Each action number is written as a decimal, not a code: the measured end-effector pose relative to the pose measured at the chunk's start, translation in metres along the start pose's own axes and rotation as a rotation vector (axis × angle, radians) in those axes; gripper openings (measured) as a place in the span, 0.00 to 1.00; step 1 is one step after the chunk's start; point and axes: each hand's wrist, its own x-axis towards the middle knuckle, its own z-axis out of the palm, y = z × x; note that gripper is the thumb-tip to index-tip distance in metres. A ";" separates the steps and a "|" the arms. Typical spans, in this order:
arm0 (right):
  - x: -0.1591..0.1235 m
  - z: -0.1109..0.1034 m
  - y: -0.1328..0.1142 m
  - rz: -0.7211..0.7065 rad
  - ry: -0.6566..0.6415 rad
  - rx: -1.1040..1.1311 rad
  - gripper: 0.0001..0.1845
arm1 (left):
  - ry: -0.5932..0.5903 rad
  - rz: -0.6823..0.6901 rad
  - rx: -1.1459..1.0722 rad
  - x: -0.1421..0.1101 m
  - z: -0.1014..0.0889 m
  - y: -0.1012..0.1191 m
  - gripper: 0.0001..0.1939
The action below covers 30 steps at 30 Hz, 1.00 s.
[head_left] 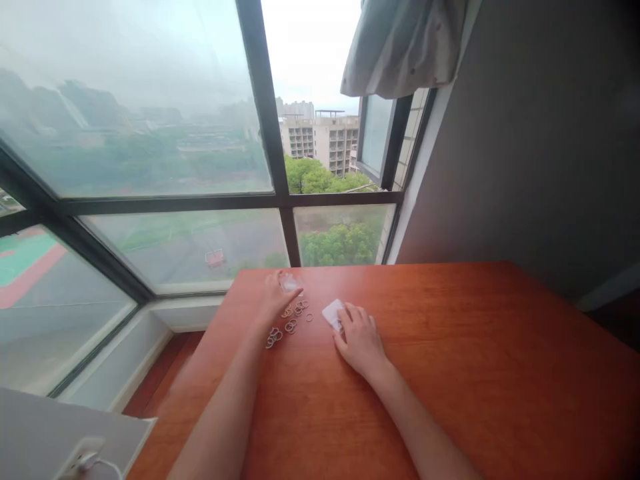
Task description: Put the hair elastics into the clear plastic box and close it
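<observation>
At the far left part of a reddish-brown table (pixel 475 360), a person's two bare hands work over a scatter of small metal rings (pixel 291 326). The left hand (pixel 271 299), near the table's far edge, reaches over a crumpled piece of clear plastic (pixel 289 283), its thumb and fingers on either side; the view does not tell whether they are clamped on it. The right hand (pixel 361 341), nearer the middle of the table's far half, lies palm down with its fingertips over the edge of a small white packet (pixel 332 313); whether thumb and fingers pinch it cannot be told.

Between the hands, the rings lie on the tabletop in loose clusters, most silver-toned, a few gold-toned pieces (pixel 287 312) just beside the left hand. One single ring (pixel 309 317) sits apart, on the side toward the packet.

Beyond the table's far edge rises a dark window frame (pixel 200 204), with pale buildings (pixel 337 143) and green trees (pixel 340 243) outside. A gray curtain (pixel 400 47) hangs above and beyond the table, next to an outward-opened pane (pixel 376 137). Below the table's left side, a white plug (pixel 87 460) with its cable (pixel 113 468) shows at a socket.
</observation>
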 end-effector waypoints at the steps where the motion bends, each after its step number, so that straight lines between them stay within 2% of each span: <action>1: 0.000 0.000 0.001 -0.001 -0.004 0.015 0.22 | -0.011 0.013 0.046 0.001 0.002 -0.001 0.33; 6: 0.001 0.001 0.010 -0.014 0.003 0.147 0.24 | -0.012 0.097 0.285 -0.001 -0.005 -0.004 0.32; 8: 0.002 0.004 0.015 -0.019 0.022 0.235 0.23 | 0.026 0.145 0.280 -0.008 -0.010 0.003 0.28; 11: 0.006 0.013 0.021 -0.019 0.099 0.417 0.20 | 0.049 0.203 0.142 -0.028 -0.009 0.022 0.18; 13: 0.009 0.020 0.023 -0.019 0.143 0.603 0.21 | -0.033 0.235 0.016 -0.048 -0.003 0.040 0.12; 15: 0.010 0.026 0.023 -0.030 0.133 0.810 0.23 | -0.139 0.296 -0.043 -0.070 0.008 0.060 0.08; 17: 0.011 0.027 0.025 -0.002 0.130 0.902 0.23 | -0.201 0.365 -0.083 -0.093 0.020 0.079 0.07; 19: 0.010 0.022 0.028 0.057 0.138 0.838 0.21 | -0.309 0.454 -0.102 -0.112 0.030 0.094 0.07; 22: 0.008 0.008 0.035 0.117 0.058 0.617 0.16 | -0.352 0.457 -0.128 -0.131 0.041 0.105 0.10; 27: 0.005 -0.011 0.038 0.182 -0.118 0.288 0.10 | -0.418 0.440 -0.120 -0.144 0.053 0.100 0.21; 30: 0.003 -0.014 0.034 0.191 -0.178 0.202 0.08 | -0.456 0.472 -0.091 -0.145 0.055 0.096 0.20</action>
